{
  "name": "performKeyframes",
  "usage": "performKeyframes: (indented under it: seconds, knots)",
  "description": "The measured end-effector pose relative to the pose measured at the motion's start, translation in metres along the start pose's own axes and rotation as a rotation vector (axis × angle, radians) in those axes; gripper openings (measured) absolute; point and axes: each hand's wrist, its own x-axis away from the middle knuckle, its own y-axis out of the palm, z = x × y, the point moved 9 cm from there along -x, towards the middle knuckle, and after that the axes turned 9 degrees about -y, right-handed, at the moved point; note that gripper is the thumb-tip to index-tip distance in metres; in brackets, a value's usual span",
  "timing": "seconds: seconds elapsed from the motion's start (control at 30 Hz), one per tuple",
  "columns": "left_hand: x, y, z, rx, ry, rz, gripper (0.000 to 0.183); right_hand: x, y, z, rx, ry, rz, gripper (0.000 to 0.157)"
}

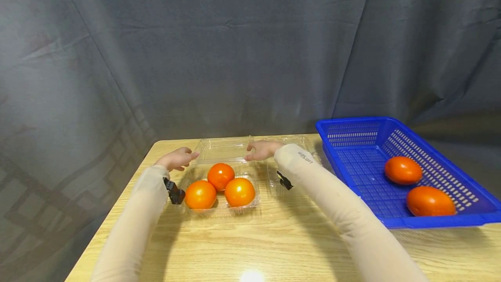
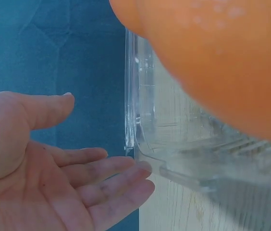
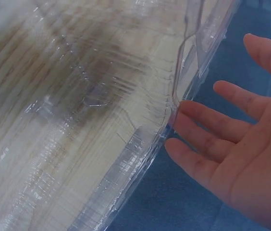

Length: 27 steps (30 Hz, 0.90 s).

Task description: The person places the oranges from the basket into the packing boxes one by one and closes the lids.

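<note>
A clear plastic clamshell box [image 1: 223, 212] lies unfolded on the table, its lid [image 1: 223, 148] laid back toward the curtain. Three oranges [image 1: 240, 192] sit in its base. My left hand [image 1: 178, 159] is at the lid's left side, thumb and fingers spread. In the left wrist view, the fingertips of that hand [image 2: 102, 185] overlap the box's corner beside an orange [image 2: 222, 62]. At the lid's right side is my right hand [image 1: 263, 149]. The right wrist view shows this hand [image 3: 236, 144] with loosely extended fingers right at a clear plastic edge [image 3: 174, 106].
Another clear plastic container [image 1: 275, 179] lies to the right, partly hidden beneath my right forearm. Beyond it stands a blue plastic basket [image 1: 348, 182] holding two more oranges [image 1: 403, 170]. A grey curtain [image 1: 235, 55] hangs behind the wooden table [image 1: 219, 247].
</note>
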Motion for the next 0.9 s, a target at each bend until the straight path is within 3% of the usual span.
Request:
performKeyframes:
  seconds: [0.1, 0.33, 0.9]
  knots:
    - [0.000, -0.002, 0.000, -0.004, 0.008, 0.010, 0.083, -0.001, 0.000, 0.001, 0.004, -0.002, 0.003, 0.056]
    - [0.016, -0.001, 0.011, 0.020, -0.021, 0.055, 0.068, -0.001, -0.002, 0.002, 0.000, 0.001, 0.016, 0.056]
    - [0.012, -0.005, 0.011, 0.057, -0.003, 0.085, 0.066, 0.003, -0.005, -0.001, -0.027, 0.004, 0.040, 0.056]
